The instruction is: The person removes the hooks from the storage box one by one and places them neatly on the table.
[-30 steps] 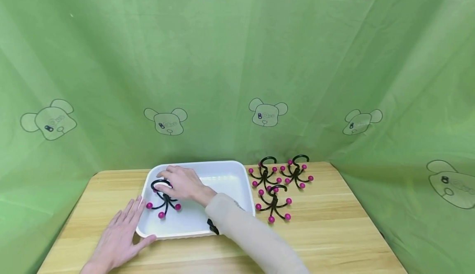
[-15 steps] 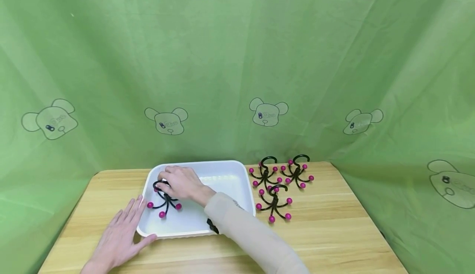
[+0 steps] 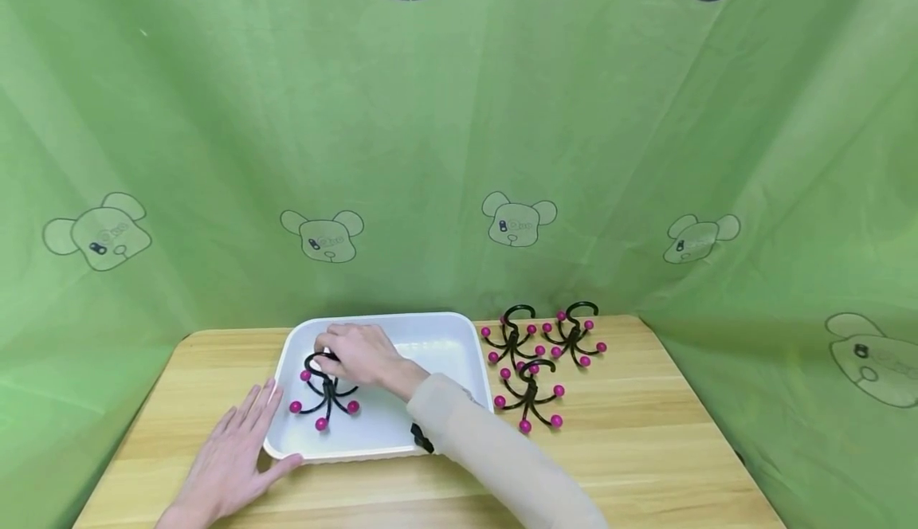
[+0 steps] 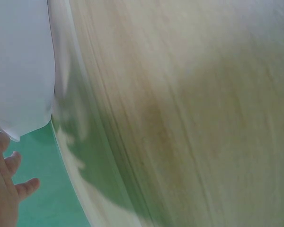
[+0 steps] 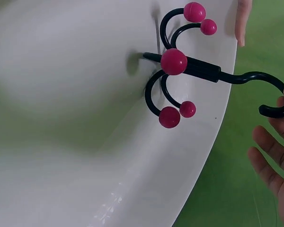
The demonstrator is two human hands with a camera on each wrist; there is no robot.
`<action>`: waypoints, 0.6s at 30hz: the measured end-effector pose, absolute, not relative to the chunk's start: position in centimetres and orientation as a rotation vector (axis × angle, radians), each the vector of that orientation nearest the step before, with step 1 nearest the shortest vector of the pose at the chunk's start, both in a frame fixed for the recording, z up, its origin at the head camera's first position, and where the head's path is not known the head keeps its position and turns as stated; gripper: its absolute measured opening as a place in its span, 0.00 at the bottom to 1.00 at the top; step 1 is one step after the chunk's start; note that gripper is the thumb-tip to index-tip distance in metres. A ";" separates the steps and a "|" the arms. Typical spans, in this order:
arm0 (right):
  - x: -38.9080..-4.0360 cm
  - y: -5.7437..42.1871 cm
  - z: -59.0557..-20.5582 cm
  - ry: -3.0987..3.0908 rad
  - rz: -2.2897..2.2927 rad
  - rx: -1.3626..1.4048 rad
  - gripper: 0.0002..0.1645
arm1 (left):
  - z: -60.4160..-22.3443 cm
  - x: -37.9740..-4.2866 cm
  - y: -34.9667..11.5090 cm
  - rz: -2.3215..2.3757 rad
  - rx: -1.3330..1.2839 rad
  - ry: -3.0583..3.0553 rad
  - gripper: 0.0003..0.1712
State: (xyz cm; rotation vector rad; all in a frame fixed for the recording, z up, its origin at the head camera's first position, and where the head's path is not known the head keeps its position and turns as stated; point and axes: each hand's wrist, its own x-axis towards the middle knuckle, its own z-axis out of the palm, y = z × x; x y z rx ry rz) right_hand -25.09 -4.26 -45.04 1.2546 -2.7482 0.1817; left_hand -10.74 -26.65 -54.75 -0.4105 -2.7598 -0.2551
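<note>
A black multi-arm hook with pink ball tips (image 3: 328,393) is over the left part of the white tray (image 3: 409,433). My right hand (image 3: 362,354) pinches its curved top between thumb and index finger. In the right wrist view, the same hook (image 5: 201,69) lies across the picture, with the fingers of my right hand (image 5: 279,151) spread beside the curve. Whether its tips touch the tray floor I cannot tell. My left hand (image 3: 233,449) rests with straight fingers along the tray's left side, its thumb by the front corner.
Several similar hooks stand in a group right of the tray: one at the back (image 3: 512,339), one at the far right (image 3: 574,335) and one in front (image 3: 529,393). The wooden table (image 3: 631,449) ends at a green curtain (image 3: 430,154) printed with bear heads.
The hook in my right hand has shifted slightly right and toward me, and the right forearm has moved a little right. My left hand stays in place.
</note>
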 end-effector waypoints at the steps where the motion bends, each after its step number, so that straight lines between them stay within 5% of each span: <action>1: -25.0 -4.1 -45.0 -2.750 0.184 1.253 0.14 | -54.7 -10.7 -26.7 -0.256 -0.411 -2.759 0.63; 18: -24.8 -0.8 -43.8 -2.684 0.269 1.197 0.13 | -54.9 -10.8 -26.8 -0.249 -0.409 -2.761 0.63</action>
